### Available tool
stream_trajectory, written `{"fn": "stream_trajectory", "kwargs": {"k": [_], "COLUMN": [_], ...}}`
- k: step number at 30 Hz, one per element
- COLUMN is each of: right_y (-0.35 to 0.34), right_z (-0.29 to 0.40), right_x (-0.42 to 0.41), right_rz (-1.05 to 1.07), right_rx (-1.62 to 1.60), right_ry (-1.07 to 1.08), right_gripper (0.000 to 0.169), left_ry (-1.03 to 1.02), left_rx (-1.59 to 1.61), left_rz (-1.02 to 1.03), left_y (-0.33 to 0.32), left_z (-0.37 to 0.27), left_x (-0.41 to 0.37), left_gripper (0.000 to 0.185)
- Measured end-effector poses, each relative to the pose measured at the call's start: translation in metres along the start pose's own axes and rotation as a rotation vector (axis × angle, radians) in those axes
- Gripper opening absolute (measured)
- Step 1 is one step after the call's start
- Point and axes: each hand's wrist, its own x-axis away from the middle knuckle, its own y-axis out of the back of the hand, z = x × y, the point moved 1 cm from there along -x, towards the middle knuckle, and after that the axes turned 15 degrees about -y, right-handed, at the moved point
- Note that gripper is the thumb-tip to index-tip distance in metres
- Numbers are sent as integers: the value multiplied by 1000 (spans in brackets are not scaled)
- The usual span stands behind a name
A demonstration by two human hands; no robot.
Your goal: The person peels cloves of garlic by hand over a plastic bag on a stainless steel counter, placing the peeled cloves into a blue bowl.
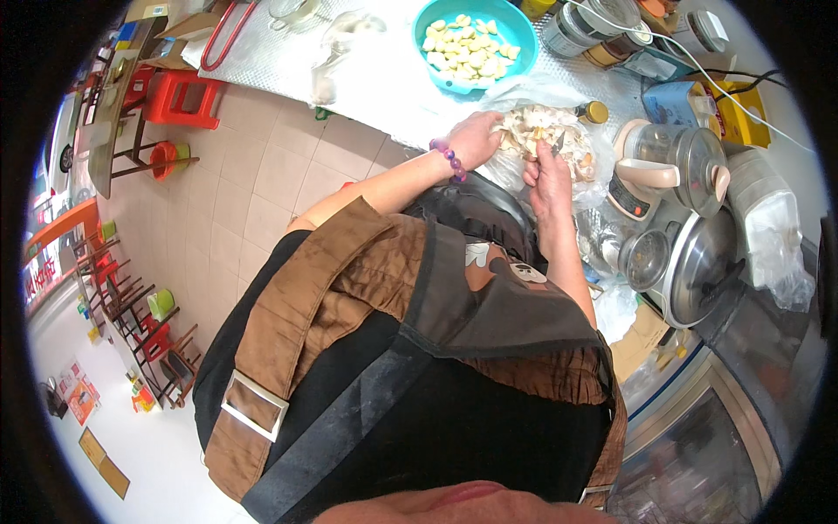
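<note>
A white plastic bag [599, 147] lies open near the table's edge, with garlic skins and unpeeled garlic [538, 124] in it. My left hand [479, 139], with a beaded bracelet at the wrist, reaches to the left side of the skins; its fingertips are partly hidden, so I cannot tell whether it holds anything. My right hand [548, 175] is closed on a small knife [558, 143], whose dark blade points up over the skins. Beyond the bag stands a turquoise plastic basin [531, 49] holding many peeled garlic cloves [468, 52].
A jar with a gold lid [594, 112] touches the bag's far right side. To the right stand a glass kettle [674, 164], a steel pot lid [707, 268] and several spice jars [589, 29]. A red stool [183, 99] is on the tiled floor at the left.
</note>
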Motion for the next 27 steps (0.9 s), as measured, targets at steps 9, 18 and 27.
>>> {"fn": "stream_trajectory", "kwargs": {"k": [9,18,27], "right_y": [-11,-7,2], "right_z": [7,9,20], "right_x": [7,4,5], "right_rz": [82,51,-233], "right_rx": [134,250,658], "right_ry": [-30,-43,281], "right_gripper": [16,18,17], "left_ry": [131,435,266], "left_rx": [557,894,617], "left_rz": [149,77,224], "left_y": [14,6,8], "left_z": [-34,-16,-16], "left_x": [-18,-16,-18], "left_gripper": [22,16,17]}}
